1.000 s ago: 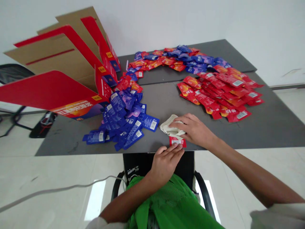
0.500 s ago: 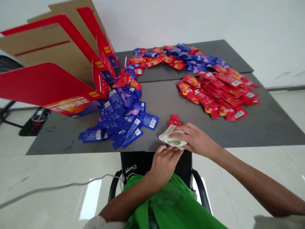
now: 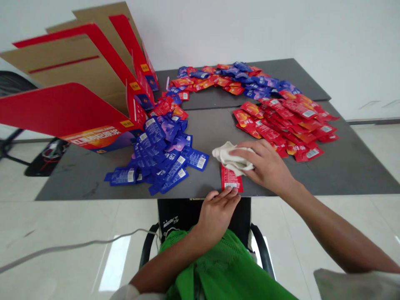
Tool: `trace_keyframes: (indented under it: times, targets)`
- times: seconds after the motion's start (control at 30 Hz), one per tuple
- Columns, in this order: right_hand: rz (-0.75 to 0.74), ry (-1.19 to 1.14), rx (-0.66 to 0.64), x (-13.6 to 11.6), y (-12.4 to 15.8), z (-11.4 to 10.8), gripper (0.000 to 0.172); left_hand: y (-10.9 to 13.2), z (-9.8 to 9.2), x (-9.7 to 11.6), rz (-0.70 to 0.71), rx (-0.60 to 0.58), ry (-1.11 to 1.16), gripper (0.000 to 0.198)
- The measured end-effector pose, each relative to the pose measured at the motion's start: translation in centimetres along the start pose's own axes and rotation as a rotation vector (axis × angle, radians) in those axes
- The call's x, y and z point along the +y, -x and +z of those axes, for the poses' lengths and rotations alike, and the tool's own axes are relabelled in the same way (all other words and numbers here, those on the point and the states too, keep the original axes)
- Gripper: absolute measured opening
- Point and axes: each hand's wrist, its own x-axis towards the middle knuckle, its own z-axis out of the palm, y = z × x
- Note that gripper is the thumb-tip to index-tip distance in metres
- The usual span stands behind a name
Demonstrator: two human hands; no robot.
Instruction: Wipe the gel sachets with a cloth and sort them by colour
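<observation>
A red pouch [image 3: 231, 181] lies flat near the front edge of the grey table [image 3: 206, 125]. The fingertips of my left hand [image 3: 218, 212] rest on its bottom edge; the fingers lie flat and hold nothing. My right hand [image 3: 265, 164] is closed on a white cloth [image 3: 233, 156], which covers the upper end of the pouch. To the left is a pile of blue pouches [image 3: 168, 152], and to the right a pile of red pouches [image 3: 287, 123].
Open red cardboard boxes [image 3: 93, 104] stand at the left. Mixed red and blue pouches [image 3: 225, 79] form an arc along the back. A chair [image 3: 263, 250] is below the front edge, and a cable [image 3: 93, 242] crosses the floor.
My right hand and the cloth have moved up, away from my left hand, uncovering the lower part of the red pouch. My left hand has stayed nearly in place.
</observation>
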Motion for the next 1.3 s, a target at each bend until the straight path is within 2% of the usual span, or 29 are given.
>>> trace_keyframes:
  times: [0.1, 0.17, 0.23, 0.33, 0.4, 0.47, 0.53, 0.6, 0.7, 0.8, 0.9, 1.03, 1.1, 1.17, 1.3]
  targets:
    - [-0.123, -0.091, -0.153, -2.5, 2.3, 0.4, 0.033, -0.1, -0.2, 0.1, -0.015, 0.007, 0.01, 0.018]
    - [-0.125, -0.114, -0.189, -2.4, 2.8, 1.6, 0.031, -0.2, -0.3, 0.1, -0.011, 0.01, 0.012, 0.017]
    - [-0.079, -0.106, -0.168, -0.9, 2.3, 2.9, 0.033, -0.2, -0.3, 0.1, 0.005, 0.017, 0.007, 0.019]
    - [-0.02, -0.047, -0.152, 2.5, 0.1, 4.2, 0.036, -0.1, -0.1, 0.0, 0.01, 0.017, -0.009, 0.021]
    - [0.016, 0.012, -0.149, 4.3, -1.5, 4.1, 0.037, -0.1, 0.0, 0.0, 0.001, 0.007, -0.01, 0.021]
    - [0.063, 0.062, -0.097, 5.0, -2.4, 3.2, 0.039, 0.0, 0.1, 0.0, -0.01, 0.002, -0.007, 0.021]
    - [0.101, 0.065, -0.011, 4.3, -2.1, 1.8, 0.043, -0.1, 0.1, 0.0, -0.016, 0.006, 0.001, 0.021]
    - [0.099, 0.02, 0.034, 2.4, -0.9, 0.5, 0.047, -0.1, -0.1, 0.1, -0.012, 0.02, 0.01, 0.021]
    - [-0.004, -0.085, -0.078, -1.1, 1.8, -0.3, 0.044, -0.3, -0.5, 0.3, -0.012, 0.017, 0.023, 0.018]
    - [-0.067, -0.15, -0.179, -2.6, 3.6, 0.8, 0.036, -0.4, -0.7, 0.3, -0.024, -0.021, 0.031, 0.015]
    - [-0.043, -0.131, -0.158, -1.2, 3.1, 2.7, 0.035, -0.3, -0.6, 0.2, -0.013, -0.025, 0.026, 0.019]
    - [-0.01, -0.038, -0.136, 2.8, -0.1, 4.4, 0.036, -0.2, -0.1, 0.2, -0.016, -0.001, 0.016, 0.02]
    - [0.023, 0.038, -0.106, 4.2, -1.4, 4.2, 0.036, -0.3, -0.2, 0.2, -0.015, 0.018, 0.027, 0.018]
    - [0.095, 0.1, -0.008, 4.7, -1.8, 3.3, 0.036, -0.7, -0.8, 0.3, -0.012, 0.025, 0.053, 0.015]
    - [0.284, 0.113, 0.295, 2.7, 0.6, 0.5, 0.041, -2.9, -2.8, -0.3, -0.068, 0.025, 0.119, 0.018]
